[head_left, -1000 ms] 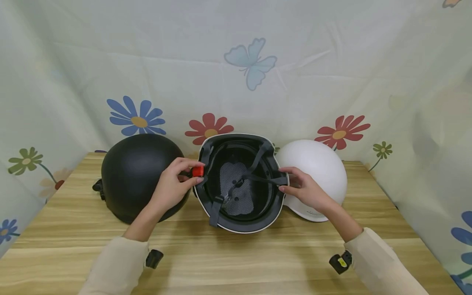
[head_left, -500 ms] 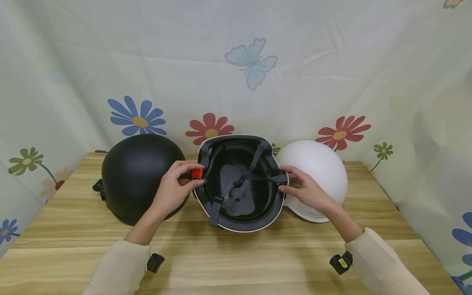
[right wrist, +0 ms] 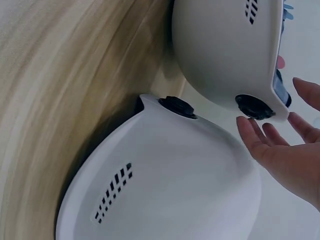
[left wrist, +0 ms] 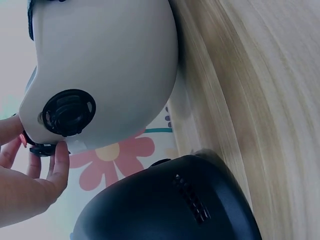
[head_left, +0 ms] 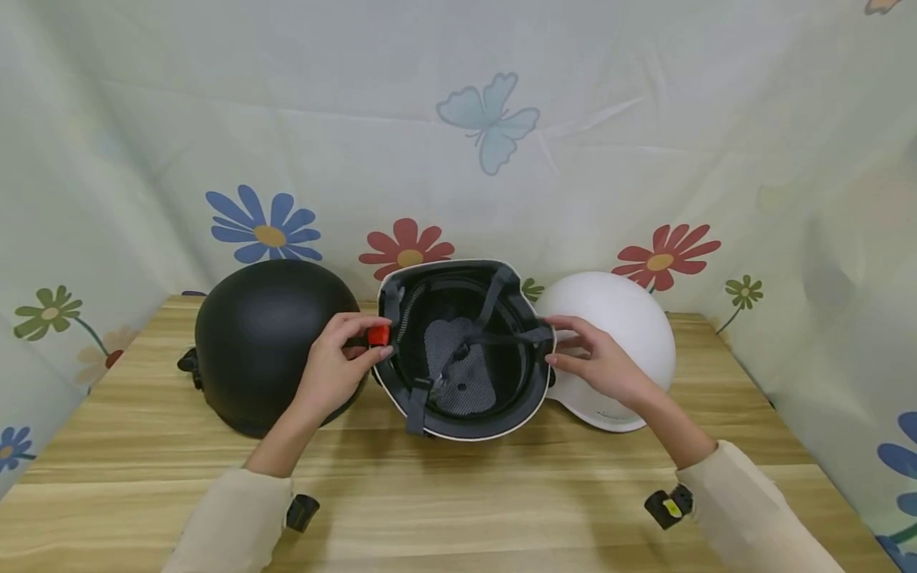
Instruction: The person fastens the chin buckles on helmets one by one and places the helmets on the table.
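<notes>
A white helmet [right wrist: 225, 45] stands in the middle of the table, its black lining [head_left: 473, 406] and dark straps facing me in the head view. At its left rim my left hand [head_left: 331, 366] pinches a red buckle [head_left: 379, 335] between thumb and fingers. The left wrist view shows those fingers beside a round black side knob [left wrist: 69, 112]. On the opposite side, my right hand [head_left: 600, 360] has its fingertips right at the rim. In the right wrist view its thumb and fingers are spread, with fingertips by another black knob [right wrist: 254, 107].
A matte black helmet [head_left: 275, 334] sits dome up at the left, partly behind my left hand. Another white helmet [head_left: 623, 334] sits dome up at the right, behind my right hand. All are on a wooden table [head_left: 458, 509] before a flower-printed curtain [head_left: 322, 103].
The middle helmet has tipped slightly and shifted left, its lower rim rising. My right fingers have loosened from its rim. My left hand keeps its pinch on the buckle.
</notes>
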Tool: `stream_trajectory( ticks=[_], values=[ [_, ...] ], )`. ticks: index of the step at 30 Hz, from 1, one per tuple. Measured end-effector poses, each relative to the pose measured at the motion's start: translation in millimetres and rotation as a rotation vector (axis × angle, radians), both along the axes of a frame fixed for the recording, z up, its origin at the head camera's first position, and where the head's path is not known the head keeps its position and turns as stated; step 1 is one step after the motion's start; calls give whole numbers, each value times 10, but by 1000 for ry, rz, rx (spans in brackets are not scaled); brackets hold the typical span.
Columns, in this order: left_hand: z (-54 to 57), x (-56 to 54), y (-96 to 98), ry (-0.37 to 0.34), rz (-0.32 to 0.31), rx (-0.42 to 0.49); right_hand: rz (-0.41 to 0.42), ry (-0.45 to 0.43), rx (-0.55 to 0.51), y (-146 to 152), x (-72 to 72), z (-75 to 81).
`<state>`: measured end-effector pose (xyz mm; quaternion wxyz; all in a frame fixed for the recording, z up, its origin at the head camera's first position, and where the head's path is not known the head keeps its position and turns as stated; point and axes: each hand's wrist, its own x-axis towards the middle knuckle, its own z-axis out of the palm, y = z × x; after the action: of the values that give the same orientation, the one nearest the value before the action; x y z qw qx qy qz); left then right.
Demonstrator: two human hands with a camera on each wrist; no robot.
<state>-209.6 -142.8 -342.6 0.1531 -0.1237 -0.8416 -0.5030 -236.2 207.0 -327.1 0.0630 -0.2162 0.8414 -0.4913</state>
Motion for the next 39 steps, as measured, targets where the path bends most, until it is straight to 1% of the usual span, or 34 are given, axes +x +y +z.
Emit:
stream_trajectory(
  ticks=[4, 9, 15, 21, 26, 34, 39],
  values=[
    [4, -6, 0, -4, 6, 6, -24, 30, 13, 10, 6, 94],
    [-1, -19, 0, -7, 4, 22, -39, 45, -7, -15, 21, 218],
    [-9, -3, 15, -12, 14, 30, 26, 29, -67, -99, 87, 277],
    [-19, 26, 36, -20, 18, 33, 108, 48, -57, -229, 150, 235],
    [-42, 47, 59, -18, 18, 42, 184, 46, -20, -347, 202, 167],
    [-74, 100, 127, 39, 16, 45, 282, 19, 10, -542, 312, 133],
    [-84, 146, 181, 53, 20, 45, 316, -8, 36, -643, 356, 99]
  ],
)
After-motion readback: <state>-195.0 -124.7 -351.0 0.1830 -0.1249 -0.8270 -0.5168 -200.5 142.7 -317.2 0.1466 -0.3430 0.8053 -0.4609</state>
